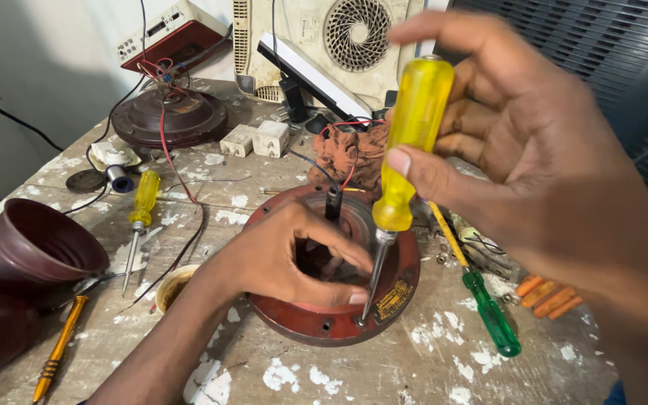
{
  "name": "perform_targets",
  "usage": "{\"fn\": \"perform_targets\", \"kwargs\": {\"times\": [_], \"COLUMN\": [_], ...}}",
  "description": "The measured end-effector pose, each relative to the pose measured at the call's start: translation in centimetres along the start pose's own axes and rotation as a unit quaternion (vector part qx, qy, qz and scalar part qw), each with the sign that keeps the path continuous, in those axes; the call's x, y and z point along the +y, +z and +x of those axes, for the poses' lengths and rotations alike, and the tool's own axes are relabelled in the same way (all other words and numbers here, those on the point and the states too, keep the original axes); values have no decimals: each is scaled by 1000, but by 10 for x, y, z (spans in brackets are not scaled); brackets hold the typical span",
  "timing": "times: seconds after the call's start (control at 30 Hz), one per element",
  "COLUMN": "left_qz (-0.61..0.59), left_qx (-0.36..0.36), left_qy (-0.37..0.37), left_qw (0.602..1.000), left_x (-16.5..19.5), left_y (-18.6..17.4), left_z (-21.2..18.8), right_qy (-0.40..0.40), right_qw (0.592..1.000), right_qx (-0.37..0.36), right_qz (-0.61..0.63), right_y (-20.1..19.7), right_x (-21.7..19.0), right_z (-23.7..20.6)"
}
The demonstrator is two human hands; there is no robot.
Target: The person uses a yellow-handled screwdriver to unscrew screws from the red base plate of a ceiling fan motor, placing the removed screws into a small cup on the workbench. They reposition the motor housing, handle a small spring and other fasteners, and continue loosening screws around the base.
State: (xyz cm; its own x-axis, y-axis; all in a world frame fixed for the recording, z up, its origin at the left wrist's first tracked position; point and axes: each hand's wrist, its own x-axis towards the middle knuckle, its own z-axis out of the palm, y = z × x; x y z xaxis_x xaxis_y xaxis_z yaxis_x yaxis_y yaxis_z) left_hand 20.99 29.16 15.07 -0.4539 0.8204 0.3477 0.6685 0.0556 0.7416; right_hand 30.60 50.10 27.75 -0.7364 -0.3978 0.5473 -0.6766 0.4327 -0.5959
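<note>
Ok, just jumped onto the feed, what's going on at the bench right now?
A person is working on a round red motor housing lying flat on a paint-flecked workbench. The right hand holds a yellow-handled screwdriver nearly upright, its tip set at a screw hole on the housing's rim. The left hand rests on the housing's centre, steadying it. Another yellow screwdriver and a green-handled one lie on the bench alongside.

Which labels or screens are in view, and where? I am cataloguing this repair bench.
Yellow label: small rectangular sticker with dark print on the red motor housing rim, beside the screwdriver tip.
Display window: small dark rectangle on the white-and-red box, back left.
Pale label: faded rectangle on the cream fan casing, back centre.
</note>
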Motion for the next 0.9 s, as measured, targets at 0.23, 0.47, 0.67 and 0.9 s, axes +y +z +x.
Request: {"fn": "perform_targets", "kwargs": {"times": [0.23, 0.47, 0.67, 0.9], "left_qz": [43, 47, 67, 120], "left_qx": [-67, -76, -78, -88], "left_qy": [-1, 133, 136, 135], "left_qw": [997, 987, 985, 980], "left_x": [9, 1, -3, -4], "left_y": [-3, -3, -1, 3], "left_z": [2, -2, -3, -1], "right_qy": [10, 28, 12, 27], "right_qw": [1000, 999, 1000, 999], "right_qx": [-16, -24, -14, -29], "right_qz": [-18, 5, -2, 31], "right_y": [5, 1, 10, 4], "right_x": [0, 2, 2, -5], "right_z": [0, 0, 0, 0]}}
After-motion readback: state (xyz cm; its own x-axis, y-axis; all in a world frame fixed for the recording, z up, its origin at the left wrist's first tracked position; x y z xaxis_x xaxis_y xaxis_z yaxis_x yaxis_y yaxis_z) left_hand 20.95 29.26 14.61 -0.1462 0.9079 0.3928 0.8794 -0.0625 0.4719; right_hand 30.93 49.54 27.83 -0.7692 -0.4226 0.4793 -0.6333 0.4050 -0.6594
